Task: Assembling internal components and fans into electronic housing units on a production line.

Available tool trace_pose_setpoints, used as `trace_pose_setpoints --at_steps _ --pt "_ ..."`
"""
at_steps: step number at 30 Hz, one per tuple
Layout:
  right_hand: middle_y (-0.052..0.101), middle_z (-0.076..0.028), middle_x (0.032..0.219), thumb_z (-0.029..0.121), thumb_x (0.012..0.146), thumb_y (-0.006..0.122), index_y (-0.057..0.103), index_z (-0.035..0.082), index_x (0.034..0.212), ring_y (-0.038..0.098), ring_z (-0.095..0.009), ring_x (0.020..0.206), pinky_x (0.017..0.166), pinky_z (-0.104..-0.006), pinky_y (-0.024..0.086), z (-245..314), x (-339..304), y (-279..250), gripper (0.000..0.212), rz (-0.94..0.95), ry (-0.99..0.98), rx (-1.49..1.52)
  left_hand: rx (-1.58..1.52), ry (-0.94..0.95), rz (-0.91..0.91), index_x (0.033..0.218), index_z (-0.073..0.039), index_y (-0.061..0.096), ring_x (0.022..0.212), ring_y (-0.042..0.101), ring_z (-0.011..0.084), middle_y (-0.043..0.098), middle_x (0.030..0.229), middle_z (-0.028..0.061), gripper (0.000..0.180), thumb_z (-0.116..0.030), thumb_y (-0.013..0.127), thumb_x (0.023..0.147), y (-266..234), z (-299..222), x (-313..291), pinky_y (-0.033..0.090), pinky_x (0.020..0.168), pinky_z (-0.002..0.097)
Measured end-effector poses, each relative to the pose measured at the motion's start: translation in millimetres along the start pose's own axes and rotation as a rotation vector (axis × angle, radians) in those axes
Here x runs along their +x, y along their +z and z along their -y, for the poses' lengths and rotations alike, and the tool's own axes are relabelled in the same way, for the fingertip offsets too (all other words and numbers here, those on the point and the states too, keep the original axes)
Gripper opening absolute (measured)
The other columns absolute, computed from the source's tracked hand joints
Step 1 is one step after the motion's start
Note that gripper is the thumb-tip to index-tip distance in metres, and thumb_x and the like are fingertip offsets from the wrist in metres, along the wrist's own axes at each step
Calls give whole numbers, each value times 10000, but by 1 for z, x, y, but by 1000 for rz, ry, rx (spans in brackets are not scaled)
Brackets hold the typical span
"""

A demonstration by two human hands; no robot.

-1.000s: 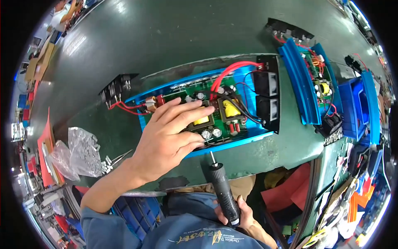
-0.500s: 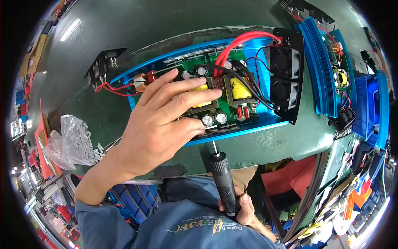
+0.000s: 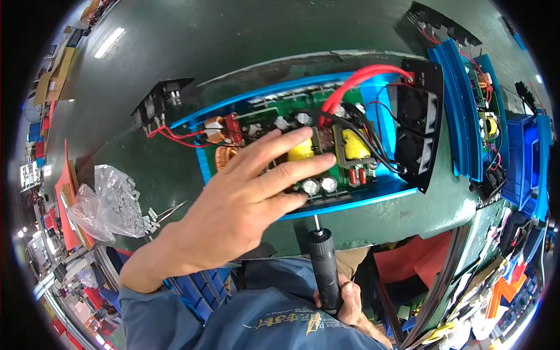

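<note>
A blue metal case (image 3: 373, 200) with a green circuit board (image 3: 271, 114) inside lies on the bench in front of me. My left hand (image 3: 236, 201) rests over the board, fingers stretched out, covering part of a yellow-wrapped transformer (image 3: 300, 150). A second yellow transformer (image 3: 353, 146) shows beside the fingertips. Below the case's near edge, my right hand (image 3: 352, 300) grips a black electric screwdriver (image 3: 324, 262) by its lower end. Its bit points up at the near side wall; whether it touches a screw is hidden. Thick red cables (image 3: 373, 72) run to a black fan panel (image 3: 432, 166).
On red wires, a black end plate (image 3: 156, 104) stands left of the case. A clear bag of small grey pieces (image 3: 119, 201) lies near left, with tweezers (image 3: 173, 210) beside it. To the right are another blue case (image 3: 462, 116) and a blue bin (image 3: 515, 160).
The whole view has shifted, so the bench appears lower and farther right. My left hand has slid slightly over the board, its fingers closer together, uncovering a copper coil. The screwdriver stays in my right hand.
</note>
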State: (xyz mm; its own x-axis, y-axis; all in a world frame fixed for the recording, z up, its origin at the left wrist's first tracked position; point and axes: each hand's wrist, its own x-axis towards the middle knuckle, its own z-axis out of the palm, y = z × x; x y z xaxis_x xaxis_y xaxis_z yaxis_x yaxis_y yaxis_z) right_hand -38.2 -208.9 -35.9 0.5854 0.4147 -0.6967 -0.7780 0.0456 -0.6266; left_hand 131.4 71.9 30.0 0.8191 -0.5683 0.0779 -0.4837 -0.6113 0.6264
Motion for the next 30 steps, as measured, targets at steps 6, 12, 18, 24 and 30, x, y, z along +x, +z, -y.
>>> trace_pose_setpoints --at_steps 6,12,18,24,30 --pt "568 -119 598 864 899 291 514 -29 1376 484 -205 513 658 -342 441 -17 18 -10 1037 399 236 417 -42 -24 -37 845 34 706 1452 403 376 581 1455 105 133 58 640 732 2 0 -6 410 1165 510" --pt "545 -81 596 792 951 249 551 -48 1264 504 -174 517 502 -290 388 -46 6 -10 946 -93 -146 40 176 1 -345 1060 -51 729 1411 468 347 582 1448 120 226 -9 700 840 -11 0 -36 407 1150 496" --pt "566 -82 680 723 1003 251 522 -58 1330 533 -163 564 531 -275 409 -64 -5 -10 889 -263 -263 21 391 -685 -737 1136 -55 720 1008 684 243 701 1115 110 251 -93 751 890 -51 22 -173 525 908 357" --pt "601 -57 791 713 1006 241 555 24 1219 555 -146 653 590 -277 417 -71 0 -8 787 -208 -115 -83 517 -783 -611 1103 -30 728 890 666 243 681 1037 98 214 -144 739 922 -28 59 -256 527 810 347" --pt "632 -91 911 497 1082 300 516 26 1378 586 -195 796 759 -334 459 -32 -3 22 596 -46 -324 -330 755 -675 -474 1158 -26 674 893 664 214 685 1048 97 217 -189 606 1031 -36 89 -277 524 805 317"
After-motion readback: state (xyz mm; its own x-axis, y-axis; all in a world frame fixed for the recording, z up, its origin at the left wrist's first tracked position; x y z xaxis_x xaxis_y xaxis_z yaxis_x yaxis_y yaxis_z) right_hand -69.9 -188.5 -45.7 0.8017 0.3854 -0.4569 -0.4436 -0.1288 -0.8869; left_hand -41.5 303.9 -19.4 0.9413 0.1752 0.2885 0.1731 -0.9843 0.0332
